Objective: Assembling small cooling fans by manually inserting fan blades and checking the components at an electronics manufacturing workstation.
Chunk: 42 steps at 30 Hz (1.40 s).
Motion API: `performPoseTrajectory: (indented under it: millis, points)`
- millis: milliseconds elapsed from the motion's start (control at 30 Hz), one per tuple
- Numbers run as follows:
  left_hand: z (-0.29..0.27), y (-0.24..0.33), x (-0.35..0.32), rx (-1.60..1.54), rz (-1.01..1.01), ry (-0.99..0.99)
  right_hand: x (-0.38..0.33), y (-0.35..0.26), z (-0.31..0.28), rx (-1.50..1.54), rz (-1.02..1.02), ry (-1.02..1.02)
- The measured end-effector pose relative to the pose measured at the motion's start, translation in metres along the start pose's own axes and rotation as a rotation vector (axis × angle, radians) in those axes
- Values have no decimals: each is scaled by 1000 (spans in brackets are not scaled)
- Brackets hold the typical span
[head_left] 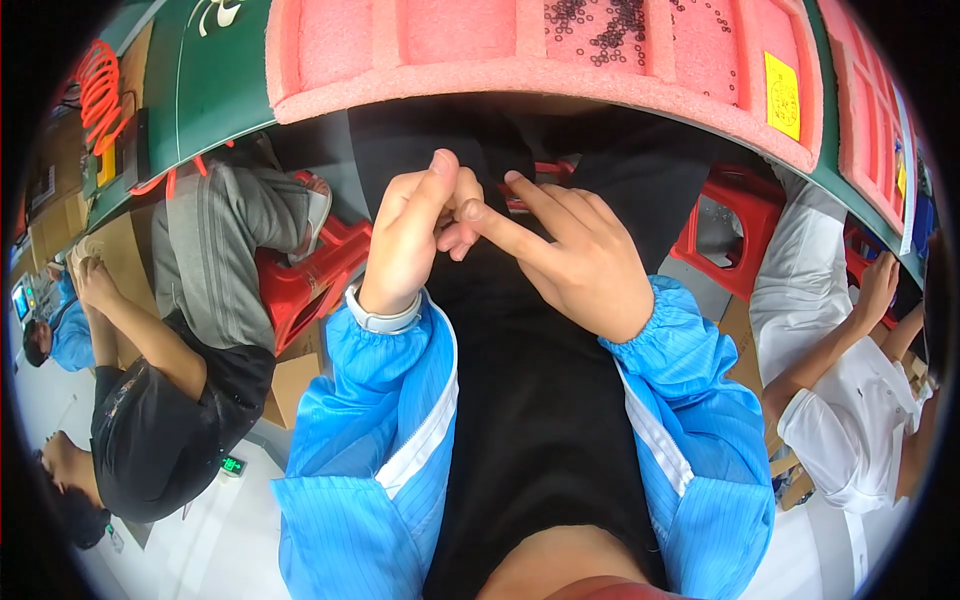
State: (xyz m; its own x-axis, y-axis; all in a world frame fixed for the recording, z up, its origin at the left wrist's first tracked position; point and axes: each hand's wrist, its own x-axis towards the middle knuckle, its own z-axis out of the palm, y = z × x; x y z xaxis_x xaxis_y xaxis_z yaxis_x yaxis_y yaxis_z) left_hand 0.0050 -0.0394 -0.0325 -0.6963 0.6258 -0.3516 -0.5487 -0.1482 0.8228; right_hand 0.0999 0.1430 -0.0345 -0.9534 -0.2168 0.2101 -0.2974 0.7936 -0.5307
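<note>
Above my lap, just short of the table edge, my two hands meet. My left hand [403, 238] is closed, its fingers curled in and its thumb pointing up. Whether something small sits inside those fingers is hidden. My right hand [590, 262] has its fingers stretched out and apart, and nothing shows in it. One of its fingertips touches or nearly touches the curled fingers of the left. A pale band [382, 318] circles my left wrist. Beyond the hands lies a pink foam tray [450, 78] with several compartments, some holding small black rings [612, 28].
The green table [215, 105] carries the tray, which has a yellow label [782, 95]. A second pink tray [868, 120] is at right. An orange coiled hose [98, 95] hangs at left. People sit on both sides, near red stools [728, 225].
</note>
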Motion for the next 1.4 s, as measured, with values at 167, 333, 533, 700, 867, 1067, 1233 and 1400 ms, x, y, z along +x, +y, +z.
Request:
performPoseTrajectory:
  millis: [167, 333, 533, 700, 867, 1067, 1233, 1400]
  points:
    - [7, -5, 4, 187, 76, -107, -7, 8, -1, 10, 18, -8]
    - [28, -2, 2, -33, -32, -83, -10, 12, 1, 22, 25, 8]
    - [9, -6, -2, -212, 2, -293, -3, 7, 4, -16, -28, 33]
    - [7, -9, 3, -292, -47, -313, -2, 11, -1, -58, -51, 30]
    - [7, -17, 2, -472, -77, -338, -2, 13, -2, -43, -73, 29]
    - [7, -14, 3, -440, -145, -355, -2, 13, -5, -53, -99, 32]
    - [9, -12, 3, -427, -172, -367, -3, 13, -3, -43, -104, 42]
    - [16, -12, 1, -552, -225, -310, -3, 15, -6, -53, -133, 55]
